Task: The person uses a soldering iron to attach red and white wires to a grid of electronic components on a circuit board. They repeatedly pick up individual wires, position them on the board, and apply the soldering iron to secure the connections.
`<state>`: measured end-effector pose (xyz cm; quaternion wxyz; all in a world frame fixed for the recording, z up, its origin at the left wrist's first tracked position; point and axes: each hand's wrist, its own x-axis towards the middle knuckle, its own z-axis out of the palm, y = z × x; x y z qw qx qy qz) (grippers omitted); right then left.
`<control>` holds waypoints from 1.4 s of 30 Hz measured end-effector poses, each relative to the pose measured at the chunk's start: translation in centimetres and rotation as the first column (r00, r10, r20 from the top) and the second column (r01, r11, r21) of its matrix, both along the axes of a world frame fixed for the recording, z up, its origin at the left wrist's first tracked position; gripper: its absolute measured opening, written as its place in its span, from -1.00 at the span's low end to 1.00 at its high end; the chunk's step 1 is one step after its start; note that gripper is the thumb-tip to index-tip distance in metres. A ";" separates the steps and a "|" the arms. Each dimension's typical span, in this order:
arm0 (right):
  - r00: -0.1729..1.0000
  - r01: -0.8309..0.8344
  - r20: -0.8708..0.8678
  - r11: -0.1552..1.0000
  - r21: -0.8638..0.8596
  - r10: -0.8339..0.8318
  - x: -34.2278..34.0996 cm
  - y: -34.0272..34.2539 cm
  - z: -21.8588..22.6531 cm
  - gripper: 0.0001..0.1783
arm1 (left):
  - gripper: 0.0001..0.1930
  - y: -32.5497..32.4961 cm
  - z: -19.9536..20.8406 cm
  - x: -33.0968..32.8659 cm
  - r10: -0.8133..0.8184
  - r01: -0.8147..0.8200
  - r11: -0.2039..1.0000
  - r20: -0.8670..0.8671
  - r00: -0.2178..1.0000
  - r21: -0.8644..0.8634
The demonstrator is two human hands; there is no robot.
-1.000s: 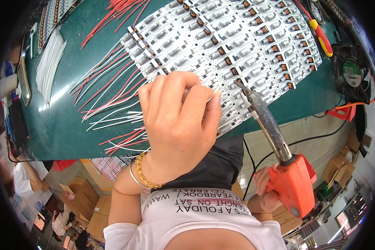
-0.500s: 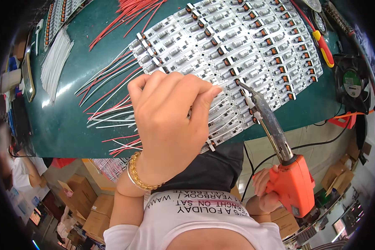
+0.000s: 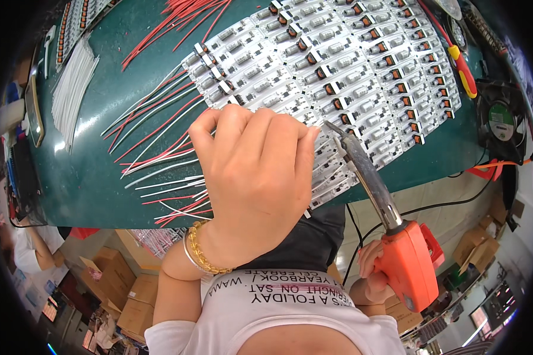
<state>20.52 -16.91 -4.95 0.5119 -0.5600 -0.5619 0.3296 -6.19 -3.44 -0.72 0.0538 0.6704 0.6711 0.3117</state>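
Head view: soldering wires (image 3: 160, 158) to circuit-board panel (image 3: 361, 89) on green bench (image 3: 71, 183) looks in hand. Left hand's (image 3: 254, 171) grip pinched, contents hidden; right hand's (image 3: 373, 278) grip wraps orange soldering gun (image 3: 409, 269), tip beside left fingers. Next move probably calls for steady tip. Open carton (image 3: 109, 273) lower left, contents unclear.

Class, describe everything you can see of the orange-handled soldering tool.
The soldering tool has a bulky orange handle, apparently plastic, and a long, worn metal barrel tapering to a dark tip. A thinner tube runs alongside the barrel. Held by the right hand, it slants up and left, its tip over the circuit boards beside the left hand; contact unclear.
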 end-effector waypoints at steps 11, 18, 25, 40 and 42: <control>0.881 -0.470 0.034 0.881 -0.056 0.472 0.0 4.0 2.5 -0.10 | -0.87 0.0 0.2 0.1 0.005 -0.005 1.000 0.017 1.000 0.015; 0.881 -0.472 -0.093 0.877 -0.088 0.464 -1.8 5.8 3.2 -0.10 | -0.88 1.0 0.5 -0.9 0.042 -0.045 0.998 0.081 0.996 0.039; 0.961 -0.232 0.118 0.961 -0.148 0.250 -1.4 3.7 2.6 -0.61 | -0.86 1.0 0.1 -0.7 0.019 -0.019 0.999 0.023 1.000 0.026; 0.934 -0.263 0.184 0.939 -0.223 0.306 -1.1 4.2 3.7 -0.52 | -0.86 1.0 0.2 -0.7 0.013 -0.013 1.000 0.023 1.000 0.028; 0.930 -0.242 0.221 0.941 -0.235 0.294 -1.3 4.0 4.1 -0.45 | -0.86 1.1 0.0 -0.7 0.003 -0.005 0.999 0.045 0.999 0.045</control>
